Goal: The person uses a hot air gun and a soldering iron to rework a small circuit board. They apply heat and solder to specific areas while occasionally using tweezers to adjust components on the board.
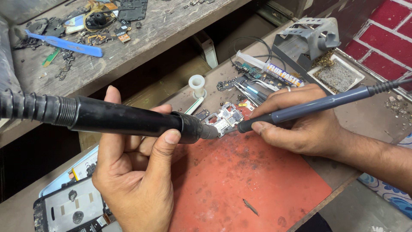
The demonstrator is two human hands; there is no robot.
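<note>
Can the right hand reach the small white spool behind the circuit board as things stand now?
Probably not freely. The right hand is closed around the grey soldering iron, so it has no free fingers. The white spool stands uncovered beyond the circuit board, with an open path.

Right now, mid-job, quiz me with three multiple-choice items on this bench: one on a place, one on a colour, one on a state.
1. Where does the small circuit board lie?
A. at the far edge of the red mat
B. on the upper shelf
C. in the metal stand

2. What colour is the pry tool on the upper shelf?
A. red
B. blue
C. white

3. What does the left hand do?
A. rests empty
B. holds tweezers
C. holds the black hot-air handpiece

Key: 1 A, the board sits at the mat's top edge; 2 B, it is plainly blue; 3 C, fingers wrap the black barrel.
</note>
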